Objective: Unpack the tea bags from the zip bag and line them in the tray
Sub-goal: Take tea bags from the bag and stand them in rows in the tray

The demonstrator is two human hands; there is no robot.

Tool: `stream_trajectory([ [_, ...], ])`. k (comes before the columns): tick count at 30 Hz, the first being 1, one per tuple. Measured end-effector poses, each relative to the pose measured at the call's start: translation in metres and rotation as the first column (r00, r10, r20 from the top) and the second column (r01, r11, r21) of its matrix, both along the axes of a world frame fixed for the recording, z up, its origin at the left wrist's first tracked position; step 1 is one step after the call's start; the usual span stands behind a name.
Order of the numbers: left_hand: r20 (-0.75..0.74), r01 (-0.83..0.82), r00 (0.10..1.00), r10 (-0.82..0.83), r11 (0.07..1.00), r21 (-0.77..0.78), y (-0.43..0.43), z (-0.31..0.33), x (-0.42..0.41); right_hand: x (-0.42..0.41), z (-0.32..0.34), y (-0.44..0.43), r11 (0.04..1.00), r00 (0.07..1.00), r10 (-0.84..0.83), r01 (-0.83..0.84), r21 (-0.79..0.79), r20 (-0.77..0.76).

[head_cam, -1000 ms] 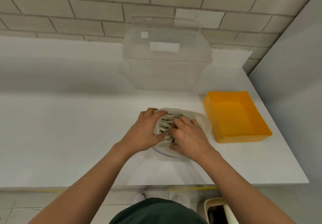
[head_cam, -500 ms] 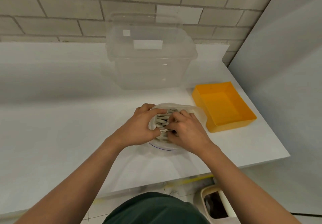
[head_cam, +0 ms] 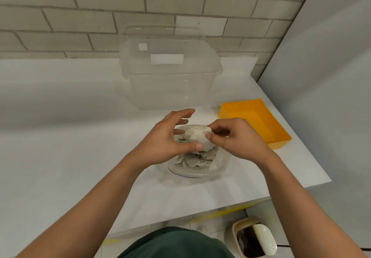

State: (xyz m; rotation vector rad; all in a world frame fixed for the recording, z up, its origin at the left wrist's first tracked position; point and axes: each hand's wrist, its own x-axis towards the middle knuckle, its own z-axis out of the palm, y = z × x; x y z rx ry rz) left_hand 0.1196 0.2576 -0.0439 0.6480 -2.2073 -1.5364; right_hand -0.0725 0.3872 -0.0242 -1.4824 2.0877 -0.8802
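Both hands are up off the worktop (head_cam: 70, 137). The right hand (head_cam: 234, 137) pinches a clump of tea bags (head_cam: 197, 136) in its fingers, and the left hand (head_cam: 166, 139) cradles it, thumb beneath, upper fingers spread. Directly below the fingers, the zip bag (head_cam: 220, 167) holds more. The orange tray (head_cam: 261, 121) sits right of the fingers.

A wall (head_cam: 180, 3) of pale grey brick in running bond backs a white counter (head_cam: 60, 137). A plain grey panel (head_cam: 331, 57) closes the right side. Below the counter's edge lies grey floor (head_cam: 313, 207) with a yellow stripe (head_cam: 220, 214) and a beige bin (head_cam: 235, 235).
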Motion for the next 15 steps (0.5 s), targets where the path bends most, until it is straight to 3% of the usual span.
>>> stream_trajectory([
  [4,-0.006,0.08,0.997,-0.081,0.967,0.242,-0.003,0.004,-0.011,0.0,0.017,0.001,1.0,0.98,0.005,0.0,-0.028,0.201],
  [6,-0.023,0.163,0.986,-0.163,0.95,0.265,-0.006,0.007,-0.014,0.0,0.024,-0.001,0.999,0.971,0.042,-0.042,-0.007,0.236],
  [9,-0.054,0.255,0.967,-0.251,0.918,0.304,-0.01,0.013,-0.016,-0.001,0.032,-0.007,0.997,0.97,0.065,-0.07,0.014,0.234],
  [15,-0.124,0.326,0.943,-0.31,0.768,0.552,-0.013,0.013,-0.024,-0.004,0.043,-0.02,0.993,0.979,0.077,-0.091,0.068,0.188],
])
